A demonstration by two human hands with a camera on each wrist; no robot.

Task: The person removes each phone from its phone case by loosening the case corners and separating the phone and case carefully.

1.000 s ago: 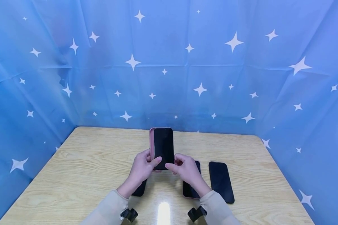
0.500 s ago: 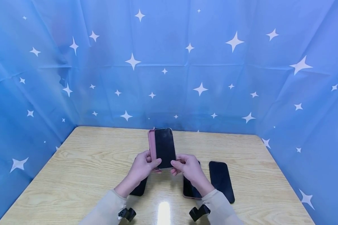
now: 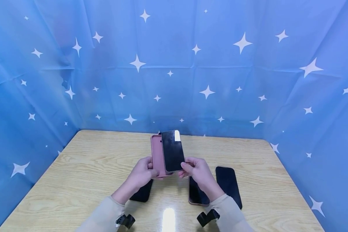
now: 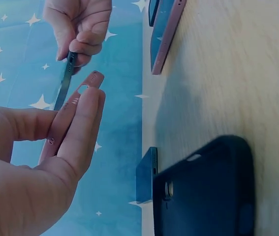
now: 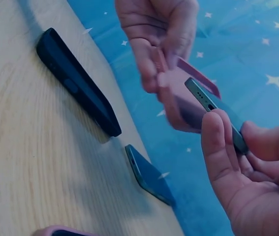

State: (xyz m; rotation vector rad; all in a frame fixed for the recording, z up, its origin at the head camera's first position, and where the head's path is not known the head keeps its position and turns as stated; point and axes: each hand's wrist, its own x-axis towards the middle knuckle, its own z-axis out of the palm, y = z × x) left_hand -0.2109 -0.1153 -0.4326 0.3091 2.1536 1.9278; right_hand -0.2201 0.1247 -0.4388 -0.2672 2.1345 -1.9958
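Thumbs (image 3: 187, 167) uppermost, the right grip (image 3: 201, 172) pinches the phone (image 3: 173, 151) by its lower corner and the left grip (image 3: 140, 173) the case (image 3: 157, 154) just beside it, both raised above the tabletop (image 3: 95, 170), forearms (image 3: 102, 212) angling inward from its near edge.

The held phone (image 3: 173, 151) partly hides the pink case (image 3: 157, 155) (head view).

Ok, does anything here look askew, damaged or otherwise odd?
Only the held phone looks askew: the right hand has it tilted, partly over the pink case in the left hand rather than seated inside. That's probably just mid-handling. No spill or obvious damage shows.
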